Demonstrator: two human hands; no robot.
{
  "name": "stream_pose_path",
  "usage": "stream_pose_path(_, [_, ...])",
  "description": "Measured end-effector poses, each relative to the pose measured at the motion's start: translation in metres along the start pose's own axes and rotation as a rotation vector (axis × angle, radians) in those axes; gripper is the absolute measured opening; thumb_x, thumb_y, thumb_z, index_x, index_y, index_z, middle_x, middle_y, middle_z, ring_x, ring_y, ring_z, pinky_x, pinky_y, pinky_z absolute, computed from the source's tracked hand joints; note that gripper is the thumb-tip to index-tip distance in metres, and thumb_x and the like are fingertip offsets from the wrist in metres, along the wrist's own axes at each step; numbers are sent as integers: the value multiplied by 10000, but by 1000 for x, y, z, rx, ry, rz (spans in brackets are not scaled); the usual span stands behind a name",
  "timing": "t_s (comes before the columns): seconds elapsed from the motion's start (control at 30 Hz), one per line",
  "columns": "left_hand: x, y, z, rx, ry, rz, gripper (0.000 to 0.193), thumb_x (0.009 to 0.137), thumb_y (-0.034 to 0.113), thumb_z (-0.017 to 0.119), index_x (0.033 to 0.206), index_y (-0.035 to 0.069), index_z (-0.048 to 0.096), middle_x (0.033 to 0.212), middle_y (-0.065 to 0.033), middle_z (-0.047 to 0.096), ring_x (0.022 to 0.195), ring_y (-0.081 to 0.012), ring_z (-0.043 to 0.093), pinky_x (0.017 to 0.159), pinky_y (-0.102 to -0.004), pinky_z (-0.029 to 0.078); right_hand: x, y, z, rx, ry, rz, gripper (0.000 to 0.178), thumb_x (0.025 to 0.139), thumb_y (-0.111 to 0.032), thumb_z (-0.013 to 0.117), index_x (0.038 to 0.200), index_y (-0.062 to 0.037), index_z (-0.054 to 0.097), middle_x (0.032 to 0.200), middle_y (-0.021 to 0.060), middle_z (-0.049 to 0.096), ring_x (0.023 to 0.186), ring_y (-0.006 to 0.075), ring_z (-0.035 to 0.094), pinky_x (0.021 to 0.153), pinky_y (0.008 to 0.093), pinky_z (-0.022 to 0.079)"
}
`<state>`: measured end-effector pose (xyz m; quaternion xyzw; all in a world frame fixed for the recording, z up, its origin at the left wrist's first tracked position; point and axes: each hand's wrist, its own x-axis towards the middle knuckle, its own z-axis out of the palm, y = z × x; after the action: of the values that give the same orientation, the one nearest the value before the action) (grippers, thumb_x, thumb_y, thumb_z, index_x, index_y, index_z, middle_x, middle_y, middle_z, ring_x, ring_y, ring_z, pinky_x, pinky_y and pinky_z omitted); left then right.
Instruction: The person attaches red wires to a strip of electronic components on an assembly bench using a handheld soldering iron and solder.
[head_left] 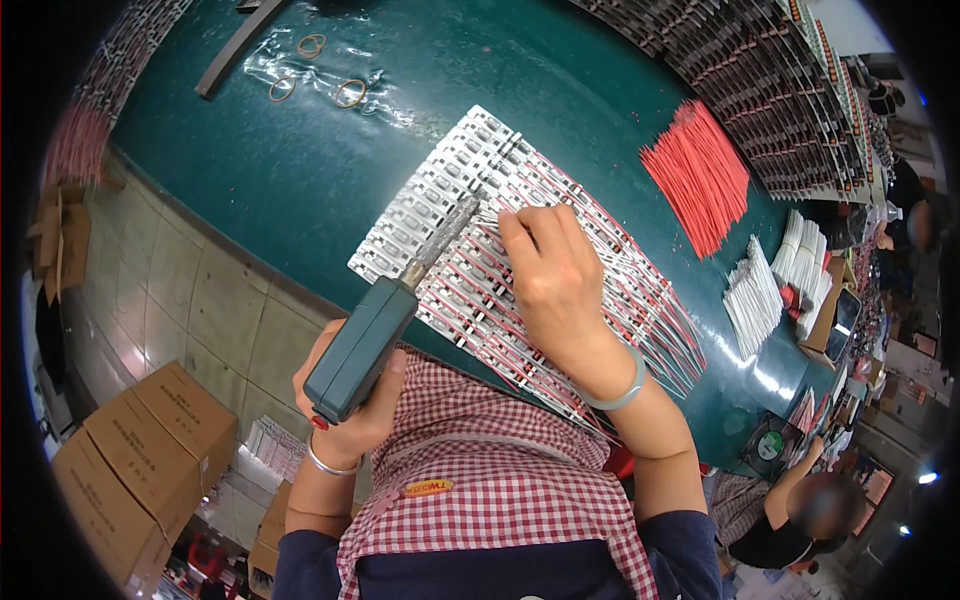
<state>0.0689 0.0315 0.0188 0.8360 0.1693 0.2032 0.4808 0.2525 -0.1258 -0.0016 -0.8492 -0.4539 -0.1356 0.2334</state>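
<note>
A dark green soldering gun [360, 345] is gripped in my left hand [345, 400], its metal tip slanting up and to the right over a panel of white circuit boards [415, 210]. My right hand [555, 275] is over the middle of the panel. Its thumb and forefinger are pinched at a thin wire close to the tip; the fingers partly hide the wire's end. Red and white wires [640, 295] are attached in rows on the panel's right part and trail off to the right. On the panel's left part, the boards show no wires.
Bundles of red wires [697, 178] and white wires [752, 300] lie at the right. Rubber bands [350, 93] and a metal bar [240, 48] are at the back left. Wired board stacks [760, 90] stand far right. Cardboard boxes [150, 460] are at lower left; another person [790, 525] sits lower right.
</note>
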Motion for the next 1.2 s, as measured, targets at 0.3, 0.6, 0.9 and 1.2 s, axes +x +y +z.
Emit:
stream_pose_path(0.3, [-5, 0, -4, 11, -5, -15, 251, 761, -41, 764, 1001, -75, 702, 944, -174, 700, 815, -288, 704, 722, -326, 562, -9, -5, -4, 26, 33, -5, 307, 724, -10, 640, 1021, 65, 661, 912, 127, 588, 823, 265, 572, 653, 344, 497])
stream_pose_path(0.6, [-4, 0, -6, 15, -45, -60, 251, 759, -45, 760, 997, -68, 685, 942, -158, 694, 784, -255, 690, 714, -310, 549, -8, -9, -2, 8, 19, 28, 271, 737, 23, 667, 1007, 48, 672, 884, 118, 593, 797, 258, 581, 641, 350, 498])
stream_pose_path(0.9, [0, 4, -4, 16, -64, -89, 220, 749, -55, 754, 956, -49, 681, 884, -138, 671, 738, -228, 666, 675, -291, 528, -7, -9, -2, -6, -4, 2, 276, 729, 2, 640, 993, 79, 658, 869, 132, 565, 806, 264, 562, 641, 342, 494])
stream_pose_path(1.2, [-10, -3, -7, 7, -7, -50, 247, 765, -34, 769, 998, -69, 697, 915, -157, 695, 776, -253, 688, 696, -309, 550, -6, -10, -1, -15, 8, -3, 239, 732, -1, 642, 962, 65, 657, 862, 129, 568, 802, 263, 562, 639, 341, 497])
